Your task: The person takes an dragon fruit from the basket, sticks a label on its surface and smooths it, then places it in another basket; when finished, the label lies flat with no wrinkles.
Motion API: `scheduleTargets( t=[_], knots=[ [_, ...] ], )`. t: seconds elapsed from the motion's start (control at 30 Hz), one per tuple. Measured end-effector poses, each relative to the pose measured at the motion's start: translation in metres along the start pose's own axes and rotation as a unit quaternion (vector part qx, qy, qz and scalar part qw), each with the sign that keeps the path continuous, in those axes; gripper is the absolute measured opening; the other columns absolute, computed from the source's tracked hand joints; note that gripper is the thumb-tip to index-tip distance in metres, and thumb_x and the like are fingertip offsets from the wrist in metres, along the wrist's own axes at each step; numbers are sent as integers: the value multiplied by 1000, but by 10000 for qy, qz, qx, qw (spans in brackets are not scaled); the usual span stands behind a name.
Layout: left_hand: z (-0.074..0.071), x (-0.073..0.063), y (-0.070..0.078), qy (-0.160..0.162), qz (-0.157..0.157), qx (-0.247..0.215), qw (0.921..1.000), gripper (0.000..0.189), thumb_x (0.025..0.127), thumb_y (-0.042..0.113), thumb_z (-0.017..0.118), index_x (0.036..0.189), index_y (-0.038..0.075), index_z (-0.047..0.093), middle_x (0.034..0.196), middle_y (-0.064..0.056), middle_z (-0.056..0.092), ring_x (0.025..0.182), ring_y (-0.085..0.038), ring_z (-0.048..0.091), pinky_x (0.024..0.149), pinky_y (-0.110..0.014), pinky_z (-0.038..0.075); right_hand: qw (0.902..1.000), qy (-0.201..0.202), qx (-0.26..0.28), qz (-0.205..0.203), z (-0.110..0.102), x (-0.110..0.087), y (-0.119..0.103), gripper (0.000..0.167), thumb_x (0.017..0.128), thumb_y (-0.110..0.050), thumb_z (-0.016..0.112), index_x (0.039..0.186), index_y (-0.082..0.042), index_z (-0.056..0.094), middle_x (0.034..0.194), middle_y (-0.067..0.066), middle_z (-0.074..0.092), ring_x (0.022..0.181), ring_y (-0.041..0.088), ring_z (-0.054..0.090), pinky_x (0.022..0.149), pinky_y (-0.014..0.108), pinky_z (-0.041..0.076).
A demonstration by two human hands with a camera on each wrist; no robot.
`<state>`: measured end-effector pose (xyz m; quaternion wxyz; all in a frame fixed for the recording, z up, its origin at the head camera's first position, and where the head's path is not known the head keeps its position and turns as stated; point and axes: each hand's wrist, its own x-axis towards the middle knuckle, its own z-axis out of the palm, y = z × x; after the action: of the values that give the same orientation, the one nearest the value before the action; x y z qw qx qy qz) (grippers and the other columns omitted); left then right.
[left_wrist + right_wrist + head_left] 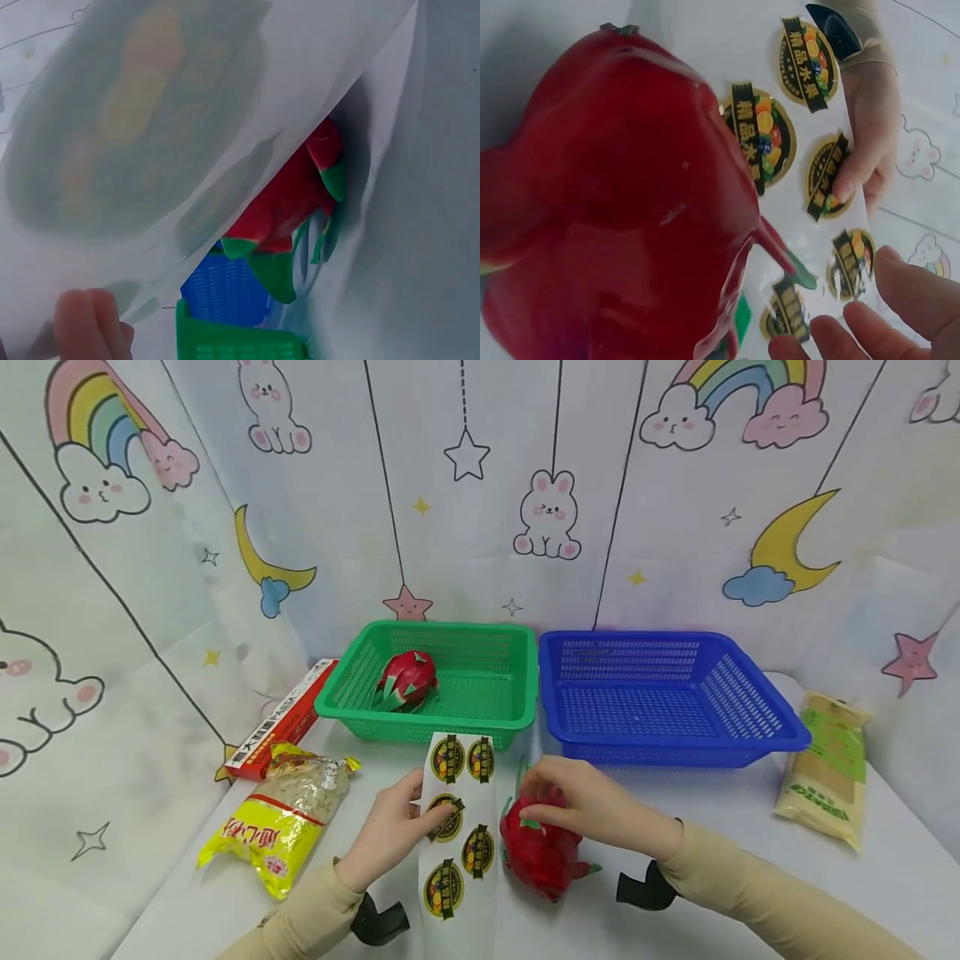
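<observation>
A long white sheet of stickers (477, 929) with round black-and-gold labels hangs upright at the front middle. My left hand (396, 827) pinches its left edge, thumb on the printed face and fingers behind. From the left wrist view, the paper's back shows the labels through it, with fingers (86, 326) at the edge. Just right of the sheet, a red dragon fruit (542, 852) with green tips lies on the table. My right hand (592, 802) is over its upper part. In the right wrist view its thumb and fingers (836, 339) are apart, with nothing between them.
Behind stand a green basket (480, 724) holding another dragon fruit (408, 678), and a blue basket (675, 753). At left lie a yellow pasta bag (288, 810) and a red box (288, 714). A beige-green packet (825, 768) lies at right. A patterned curtain (480, 552) closes the back.
</observation>
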<state>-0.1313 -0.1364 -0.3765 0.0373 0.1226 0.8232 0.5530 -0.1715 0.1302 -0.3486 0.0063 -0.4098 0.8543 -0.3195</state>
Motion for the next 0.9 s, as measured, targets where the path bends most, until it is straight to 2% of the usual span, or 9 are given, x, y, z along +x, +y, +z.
scheduleTargets(
  t=[0.13, 0.27, 0.9],
  knots=[
    [7, 5, 4, -90, 156, -88, 9998, 37, 88, 18, 63, 121, 6, 52, 108, -19, 64, 67, -15, 68, 58, -25, 53, 9999, 52, -48, -91, 1, 3, -5, 20, 82, -21, 70, 99, -15, 61, 90, -3, 64, 79, 5, 58, 66, 20, 50],
    [11, 8, 7, -178, 274, -163, 9993, 36, 88, 16, 63, 121, 6, 51, 107, -20, 64, 69, -16, 69, 59, -25, 54, 9998, 74, -119, -111, 3, 6, -8, 21, 82, -18, 69, 102, -14, 61, 93, -3, 64, 81, 8, 59, 68, 22, 51],
    [22, 12, 15, -438, 488, -303, 9974, 36, 88, 15, 62, 120, 2, 51, 105, -21, 64, 75, -20, 70, 61, -22, 54, 9995, 124, 151, -260, 13, 12, -11, 24, 81, -19, 71, 101, -9, 61, 95, 3, 64, 80, 16, 63, 67, 27, 53]
  ],
)
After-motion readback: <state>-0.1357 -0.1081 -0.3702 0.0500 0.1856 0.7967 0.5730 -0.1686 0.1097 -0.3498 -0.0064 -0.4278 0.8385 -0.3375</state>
